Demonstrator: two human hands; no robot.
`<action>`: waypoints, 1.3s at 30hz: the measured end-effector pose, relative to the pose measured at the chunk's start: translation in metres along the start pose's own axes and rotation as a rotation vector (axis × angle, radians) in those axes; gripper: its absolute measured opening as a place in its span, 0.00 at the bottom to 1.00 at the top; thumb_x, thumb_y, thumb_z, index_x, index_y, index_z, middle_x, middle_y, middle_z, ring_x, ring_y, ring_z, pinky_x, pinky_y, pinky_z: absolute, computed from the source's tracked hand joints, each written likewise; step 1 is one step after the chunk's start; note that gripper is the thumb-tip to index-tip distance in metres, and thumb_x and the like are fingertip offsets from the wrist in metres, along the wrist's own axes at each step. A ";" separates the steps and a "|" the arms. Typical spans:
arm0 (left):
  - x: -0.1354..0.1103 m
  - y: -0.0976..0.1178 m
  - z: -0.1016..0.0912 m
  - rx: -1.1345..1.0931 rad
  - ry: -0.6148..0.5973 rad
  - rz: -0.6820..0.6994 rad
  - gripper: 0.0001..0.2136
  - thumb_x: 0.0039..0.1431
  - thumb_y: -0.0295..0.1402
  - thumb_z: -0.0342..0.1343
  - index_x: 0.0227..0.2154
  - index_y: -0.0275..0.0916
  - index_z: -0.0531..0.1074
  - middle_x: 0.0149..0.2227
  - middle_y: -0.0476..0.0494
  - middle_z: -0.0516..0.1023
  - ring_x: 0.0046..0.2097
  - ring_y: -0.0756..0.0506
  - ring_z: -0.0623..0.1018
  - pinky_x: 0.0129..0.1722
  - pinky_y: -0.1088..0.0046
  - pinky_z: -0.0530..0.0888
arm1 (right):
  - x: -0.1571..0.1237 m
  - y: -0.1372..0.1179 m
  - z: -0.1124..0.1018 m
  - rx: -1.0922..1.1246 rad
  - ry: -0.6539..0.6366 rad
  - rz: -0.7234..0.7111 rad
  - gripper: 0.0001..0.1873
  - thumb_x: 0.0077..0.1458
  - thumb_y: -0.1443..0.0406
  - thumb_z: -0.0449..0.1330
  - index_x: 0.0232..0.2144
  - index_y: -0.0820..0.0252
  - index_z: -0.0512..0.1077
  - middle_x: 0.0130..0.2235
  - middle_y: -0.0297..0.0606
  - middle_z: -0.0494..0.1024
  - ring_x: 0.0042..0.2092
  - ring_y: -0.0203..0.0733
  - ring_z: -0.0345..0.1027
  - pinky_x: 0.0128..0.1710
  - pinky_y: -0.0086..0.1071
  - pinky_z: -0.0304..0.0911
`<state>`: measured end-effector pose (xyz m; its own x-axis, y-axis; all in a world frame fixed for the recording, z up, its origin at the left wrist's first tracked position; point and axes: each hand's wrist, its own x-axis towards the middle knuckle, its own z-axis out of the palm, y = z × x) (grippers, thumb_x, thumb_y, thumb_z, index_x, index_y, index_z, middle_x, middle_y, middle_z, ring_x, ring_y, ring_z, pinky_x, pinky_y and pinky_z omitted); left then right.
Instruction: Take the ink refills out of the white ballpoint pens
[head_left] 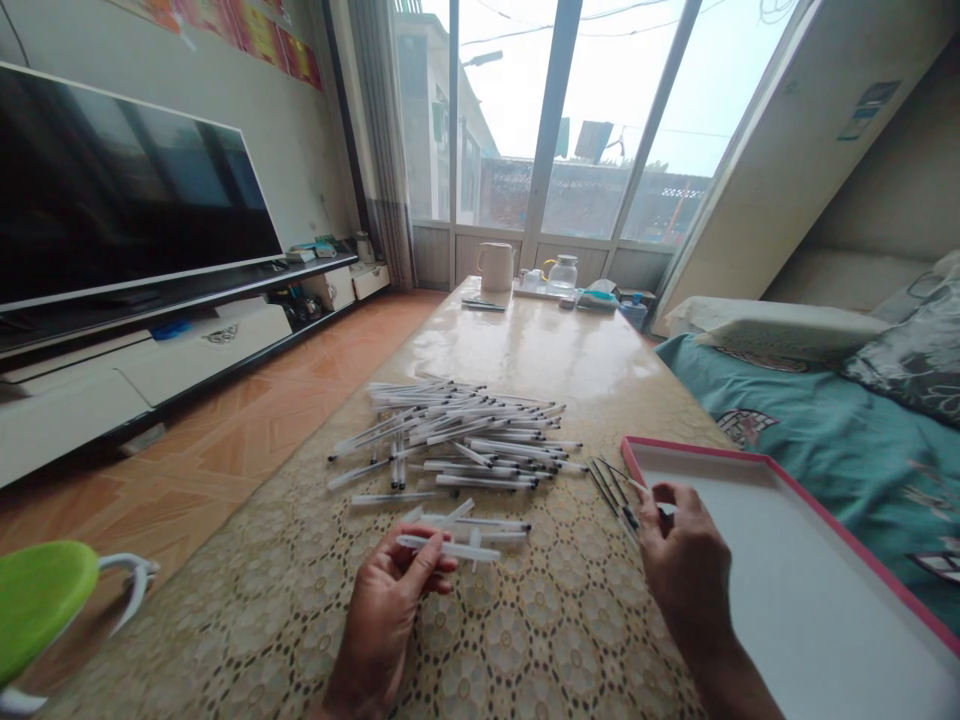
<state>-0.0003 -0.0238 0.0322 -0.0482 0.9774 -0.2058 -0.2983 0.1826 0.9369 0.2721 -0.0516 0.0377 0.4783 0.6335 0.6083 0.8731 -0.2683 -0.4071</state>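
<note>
My left hand [397, 590] pinches a translucent white pen barrel [457, 550] between thumb and fingers, level above the table. Just beyond it a few more pens [480, 525] lie loose. Farther off is a big heap of white pens [465, 430], many with dark ends. On the right, my right hand [682, 550] is closed, with thumb and forefinger on a thin pen refill [626, 475] that points away to the left. Several dark refills [611, 495] lie on the table beside it, at the edge of the shallow tray.
The shallow white tray with a pink rim [697, 450] is at the right, under my right forearm. A beige pitcher [496, 267] and a glass jar [562, 273] stand at the table's far end. A green stool [45, 610] stands at the left; a teal-covered seat [810, 420] flanks the right.
</note>
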 end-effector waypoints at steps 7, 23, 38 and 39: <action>-0.001 0.003 0.001 0.075 0.054 0.032 0.18 0.43 0.33 0.63 0.39 0.37 0.69 0.40 0.45 0.75 0.24 0.51 0.76 0.17 0.78 0.72 | -0.008 -0.016 0.002 0.103 -0.131 -0.026 0.13 0.56 0.61 0.50 0.39 0.62 0.68 0.38 0.44 0.71 0.24 0.37 0.64 0.27 0.31 0.61; -0.012 0.004 0.006 0.100 -0.006 0.145 0.08 0.48 0.36 0.59 0.28 0.38 0.70 0.20 0.50 0.75 0.21 0.49 0.73 0.21 0.77 0.70 | -0.020 -0.105 0.026 0.099 -0.701 -0.430 0.09 0.55 0.72 0.53 0.33 0.58 0.72 0.35 0.38 0.70 0.39 0.40 0.64 0.35 0.27 0.55; -0.027 -0.002 0.010 0.459 -0.308 0.372 0.08 0.52 0.37 0.56 0.22 0.39 0.70 0.20 0.49 0.70 0.23 0.49 0.70 0.24 0.76 0.66 | -0.015 -0.110 0.029 0.125 -0.745 -0.508 0.08 0.52 0.74 0.53 0.29 0.59 0.69 0.35 0.38 0.72 0.39 0.40 0.64 0.36 0.29 0.55; -0.028 -0.002 0.009 0.501 -0.336 0.392 0.09 0.52 0.37 0.55 0.21 0.39 0.70 0.20 0.49 0.69 0.23 0.49 0.69 0.24 0.75 0.65 | -0.014 -0.106 0.026 0.135 -0.722 -0.468 0.08 0.52 0.74 0.52 0.30 0.60 0.68 0.35 0.38 0.72 0.38 0.40 0.64 0.36 0.29 0.55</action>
<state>0.0102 -0.0505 0.0384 0.2580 0.9463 0.1947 0.1584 -0.2403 0.9577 0.1705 -0.0134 0.0545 -0.1440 0.9747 0.1706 0.9243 0.1941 -0.3286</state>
